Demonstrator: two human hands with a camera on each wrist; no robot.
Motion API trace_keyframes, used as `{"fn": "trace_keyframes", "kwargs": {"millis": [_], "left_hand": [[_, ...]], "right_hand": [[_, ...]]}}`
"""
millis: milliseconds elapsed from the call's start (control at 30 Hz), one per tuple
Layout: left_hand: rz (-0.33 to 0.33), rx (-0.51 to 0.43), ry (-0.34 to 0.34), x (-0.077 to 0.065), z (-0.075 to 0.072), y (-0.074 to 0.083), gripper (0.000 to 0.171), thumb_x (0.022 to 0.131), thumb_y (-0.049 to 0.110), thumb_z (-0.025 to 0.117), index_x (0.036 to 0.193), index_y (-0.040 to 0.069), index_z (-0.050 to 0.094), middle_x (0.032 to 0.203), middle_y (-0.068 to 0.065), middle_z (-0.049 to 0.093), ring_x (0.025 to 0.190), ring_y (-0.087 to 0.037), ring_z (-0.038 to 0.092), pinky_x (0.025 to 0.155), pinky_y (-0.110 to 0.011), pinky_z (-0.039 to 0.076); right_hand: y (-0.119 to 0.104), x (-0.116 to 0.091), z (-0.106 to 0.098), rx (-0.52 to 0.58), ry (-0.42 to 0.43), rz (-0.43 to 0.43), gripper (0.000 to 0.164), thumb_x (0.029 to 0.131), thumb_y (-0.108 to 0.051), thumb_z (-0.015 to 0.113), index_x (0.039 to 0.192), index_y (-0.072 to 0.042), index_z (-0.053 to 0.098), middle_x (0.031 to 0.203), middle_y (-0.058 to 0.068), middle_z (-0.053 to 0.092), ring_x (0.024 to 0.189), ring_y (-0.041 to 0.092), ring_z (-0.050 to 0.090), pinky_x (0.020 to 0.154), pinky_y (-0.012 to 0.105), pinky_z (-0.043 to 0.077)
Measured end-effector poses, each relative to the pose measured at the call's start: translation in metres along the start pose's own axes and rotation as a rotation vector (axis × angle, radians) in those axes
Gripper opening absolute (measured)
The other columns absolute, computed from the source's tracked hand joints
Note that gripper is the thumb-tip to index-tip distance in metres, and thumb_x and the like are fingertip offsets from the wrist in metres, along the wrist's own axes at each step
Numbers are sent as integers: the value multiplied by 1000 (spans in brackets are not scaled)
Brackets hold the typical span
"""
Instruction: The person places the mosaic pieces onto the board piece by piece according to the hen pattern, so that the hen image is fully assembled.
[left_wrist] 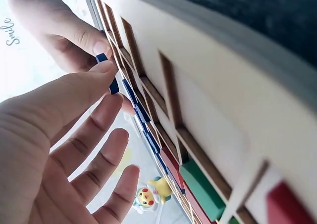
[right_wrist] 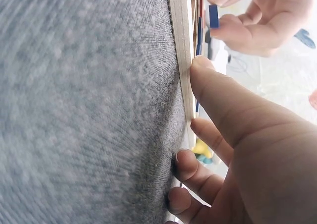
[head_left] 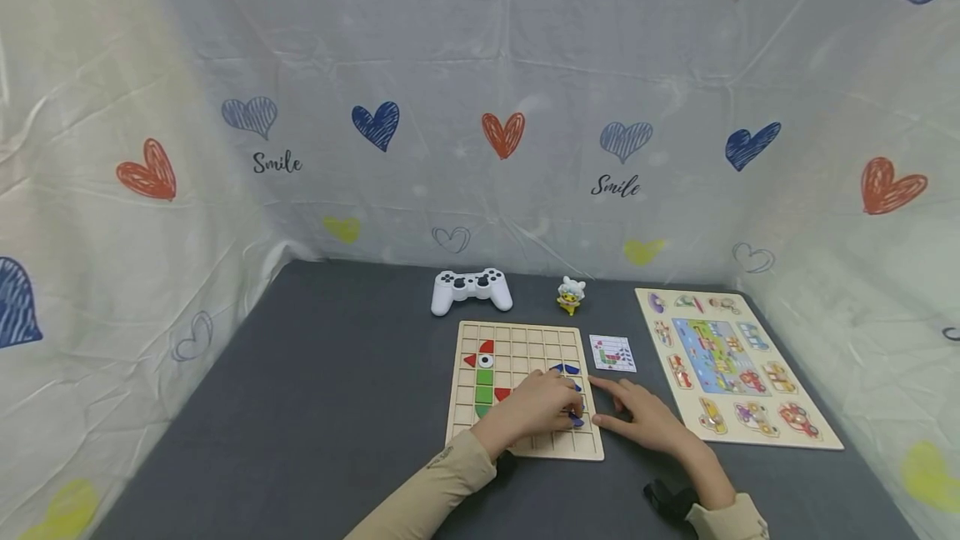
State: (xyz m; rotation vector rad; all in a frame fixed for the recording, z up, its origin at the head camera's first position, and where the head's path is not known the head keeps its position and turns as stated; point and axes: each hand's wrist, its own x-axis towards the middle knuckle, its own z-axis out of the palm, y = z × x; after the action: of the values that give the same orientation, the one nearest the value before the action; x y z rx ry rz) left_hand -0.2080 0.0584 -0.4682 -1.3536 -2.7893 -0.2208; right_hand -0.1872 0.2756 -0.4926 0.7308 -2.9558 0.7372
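My left hand [head_left: 542,403] is over the right part of a wooden grid board [head_left: 525,340]. Between its thumb and index finger it pinches a small blue block [left_wrist: 114,85], raised just off the board; the other fingers are spread. My right hand [head_left: 643,417] touches the board's right edge with thumb and index finger, its fingers mostly straight. Set in the grid are red, green and blue pieces, among them a green square block [head_left: 484,377], a white eye piece [head_left: 485,361] and a blue piece [head_left: 567,368]. The left hand covers some of the blue ones in the head view.
A pattern card [head_left: 612,353] lies right of the board, and a larger picture puzzle board [head_left: 660,373] beyond it. Behind stand a white game controller [head_left: 471,290] and a small figurine [head_left: 571,295]. A curtain printed with hearts [head_left: 503,135] surrounds the dark table [head_left: 330,373].
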Motion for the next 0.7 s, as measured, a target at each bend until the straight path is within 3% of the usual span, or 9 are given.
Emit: {"fn": "trace_keyframes", "kwargs": {"millis": [467,700], "left_hand": [[-2,-8,-20,3,1,6,11,81,24,71,90,30,70,83,15,58,78,-3,48,71,-24,43],[8,11,-27,2,1,7,13,82,27,70,94,32,71,90,15,60,87,-4,51,78,-27,45]], "right_hand": [[1,0,1,8,-9,15,60,83,-48,63,134,-18,50,73,-9,38,58,2,29,54,19,26],[1,1,1,1,-7,17,60,83,-49,62,134,-19,50,72,-10,37,58,1,28,54,19,26]]}}
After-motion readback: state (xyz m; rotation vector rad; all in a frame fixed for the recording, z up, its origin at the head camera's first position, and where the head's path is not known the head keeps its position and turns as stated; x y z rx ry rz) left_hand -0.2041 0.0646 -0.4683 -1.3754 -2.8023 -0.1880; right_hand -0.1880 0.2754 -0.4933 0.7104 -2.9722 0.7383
